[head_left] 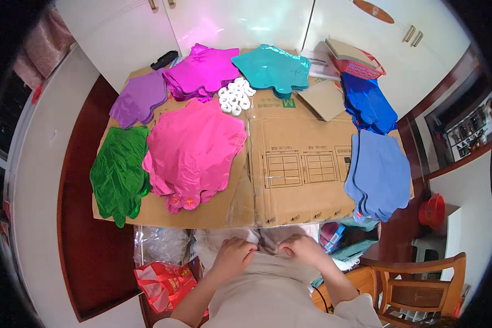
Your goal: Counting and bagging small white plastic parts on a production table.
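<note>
Cardboard [295,128] lies with its long axis left-to-right.

"How's the light?"
"Bright and even over the cardboard [300,131]; pink and teal glow on the white cabinet doors [232,24], with glare on the teal foil stack [273,66]."
"And the sharpness?"
"Mostly crisp centrally; edges bow, black vignetting swallows the corners."

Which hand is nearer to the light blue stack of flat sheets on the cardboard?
The right. The right hand is below and left of the stack; the left hand, also below, is farther left.
</note>
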`<state>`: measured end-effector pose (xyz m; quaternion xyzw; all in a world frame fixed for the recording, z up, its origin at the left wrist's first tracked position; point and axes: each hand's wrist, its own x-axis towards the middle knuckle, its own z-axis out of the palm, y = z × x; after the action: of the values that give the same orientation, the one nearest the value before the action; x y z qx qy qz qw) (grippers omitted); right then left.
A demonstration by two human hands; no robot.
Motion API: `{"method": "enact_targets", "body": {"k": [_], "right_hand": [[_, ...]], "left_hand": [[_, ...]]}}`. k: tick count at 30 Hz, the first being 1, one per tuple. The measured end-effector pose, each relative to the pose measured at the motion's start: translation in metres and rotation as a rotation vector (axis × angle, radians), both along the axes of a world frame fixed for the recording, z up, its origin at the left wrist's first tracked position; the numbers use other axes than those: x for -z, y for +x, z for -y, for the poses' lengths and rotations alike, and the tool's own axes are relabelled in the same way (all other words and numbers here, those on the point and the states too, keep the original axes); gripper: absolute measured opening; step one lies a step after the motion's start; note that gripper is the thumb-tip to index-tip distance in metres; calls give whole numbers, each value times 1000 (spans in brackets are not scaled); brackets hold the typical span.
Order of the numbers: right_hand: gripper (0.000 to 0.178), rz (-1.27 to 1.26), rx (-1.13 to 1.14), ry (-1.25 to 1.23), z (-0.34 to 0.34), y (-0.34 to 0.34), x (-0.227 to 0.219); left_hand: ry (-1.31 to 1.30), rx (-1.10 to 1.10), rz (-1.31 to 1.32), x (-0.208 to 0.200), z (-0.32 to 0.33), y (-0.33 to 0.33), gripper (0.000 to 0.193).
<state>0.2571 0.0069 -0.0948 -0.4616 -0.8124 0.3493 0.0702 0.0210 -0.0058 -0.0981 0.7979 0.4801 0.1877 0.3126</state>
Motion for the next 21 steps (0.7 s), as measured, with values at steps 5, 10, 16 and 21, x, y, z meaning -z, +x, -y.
{"method": "enact_targets", "body": {"k": [5, 10, 16, 21], "right_hand": [[12, -36, -175, 112, 2, -4, 15], [13, -47, -177, 221, 10, -15, 31], [11, -106, -97, -15, 3, -2, 6], [8, -221, -2, 18, 4, 0, -6]], "left_hand": [[-2, 13, 51, 10, 5, 10, 12], [-55, 31, 30, 10, 8, 12, 14], [-90, 49, 21, 14, 10, 14, 14], [-74, 93, 71, 7, 3, 20, 11]]}}
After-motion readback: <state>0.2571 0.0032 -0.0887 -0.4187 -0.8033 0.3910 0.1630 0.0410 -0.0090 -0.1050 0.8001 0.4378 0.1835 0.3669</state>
